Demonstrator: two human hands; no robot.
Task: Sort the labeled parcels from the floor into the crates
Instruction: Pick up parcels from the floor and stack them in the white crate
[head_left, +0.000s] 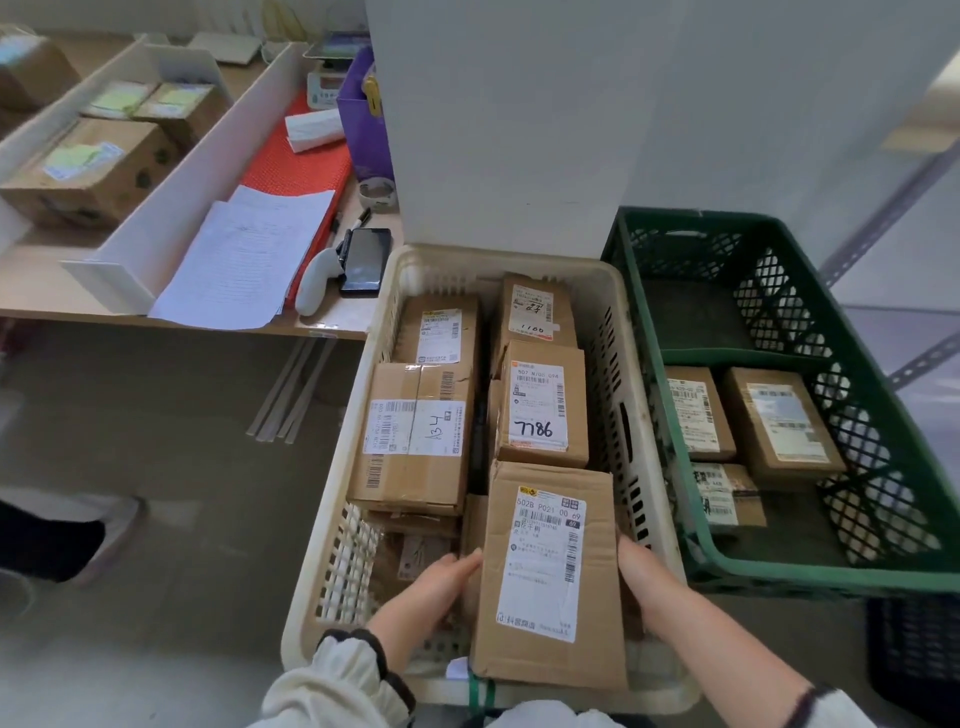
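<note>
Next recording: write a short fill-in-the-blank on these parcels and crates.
The left hand and right hand hold the 502B parcel over the white crate; the neighbouring crate is ___.
The parcel right of the A34 parcel bears the handwritten number ___.
Parcels visible in the neighbouring crate number ___.
Missing: green; 7786; three.

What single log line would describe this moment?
action: parcel held at white crate's near end | left hand: left edge | right hand: right edge | green crate: three parcels inside
</note>
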